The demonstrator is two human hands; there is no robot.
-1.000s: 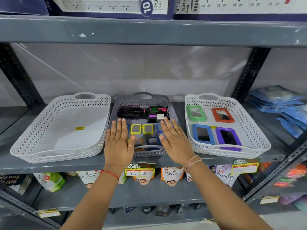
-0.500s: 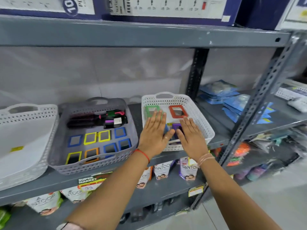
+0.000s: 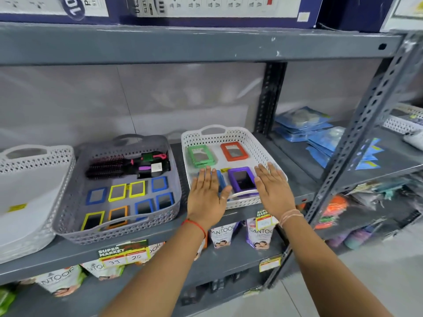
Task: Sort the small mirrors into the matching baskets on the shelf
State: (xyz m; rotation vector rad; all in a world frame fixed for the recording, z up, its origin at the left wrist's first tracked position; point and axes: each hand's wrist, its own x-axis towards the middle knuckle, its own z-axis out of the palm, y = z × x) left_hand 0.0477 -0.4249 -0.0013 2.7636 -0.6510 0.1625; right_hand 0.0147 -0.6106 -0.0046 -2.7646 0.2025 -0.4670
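A white basket (image 3: 256,139) on the shelf holds larger mirrors: green (image 3: 201,156), orange (image 3: 234,151), purple (image 3: 242,181) and a blue one (image 3: 221,182) partly hidden under my left hand. My left hand (image 3: 206,194) hovers flat and open over the basket's front left. My right hand (image 3: 273,187) is flat and open over its front right rim. Neither holds anything. To the left, a grey basket (image 3: 68,202) holds several small mirrors framed in blue (image 3: 96,196), yellow (image 3: 117,192) and orange (image 3: 118,216).
Black hair brushes (image 3: 128,165) lie at the back of the grey basket. Another white basket (image 3: 34,156) stands at far left. A steel upright (image 3: 357,136) rises to the right, with blue packets (image 3: 320,138) beyond it. Soap packs (image 3: 223,234) hang below.
Both hands moved from over the grey basket to over the right white basket, then spread apart. The view swung right, so the baskets shifted left.
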